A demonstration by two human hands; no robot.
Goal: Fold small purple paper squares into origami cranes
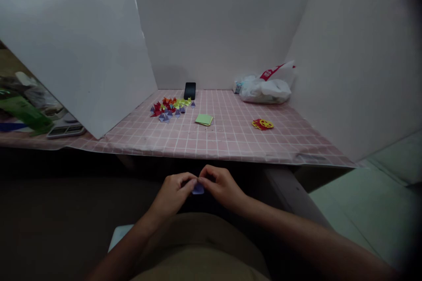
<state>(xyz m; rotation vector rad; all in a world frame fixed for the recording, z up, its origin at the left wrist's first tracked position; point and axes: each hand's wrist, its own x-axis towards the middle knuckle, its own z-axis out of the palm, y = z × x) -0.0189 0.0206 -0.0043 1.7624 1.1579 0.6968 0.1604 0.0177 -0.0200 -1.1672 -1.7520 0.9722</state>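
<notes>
Between my hands, in front of the table edge and above my lap, is a small piece of purple paper [198, 189]. My left hand [176, 191] pinches its upper left with thumb and forefinger. On the other side, the thumb and forefinger of my right hand [222, 184] pinch its upper right. The fingertips of both hands almost meet and cover the paper's top. Beyond them on the table lies a stack of green square paper [204, 119]. Farther left sits a cluster of small folded paper pieces [169, 107] in red, orange, yellow and purple.
A pink checked cloth [231, 140] covers the table, with white panels [224, 26] around it. A black phone [190, 91] lies at the back. At right are red and yellow cut-out pieces [263, 124] and a white plastic bag [267, 89]. A scale [67, 128] stands far left.
</notes>
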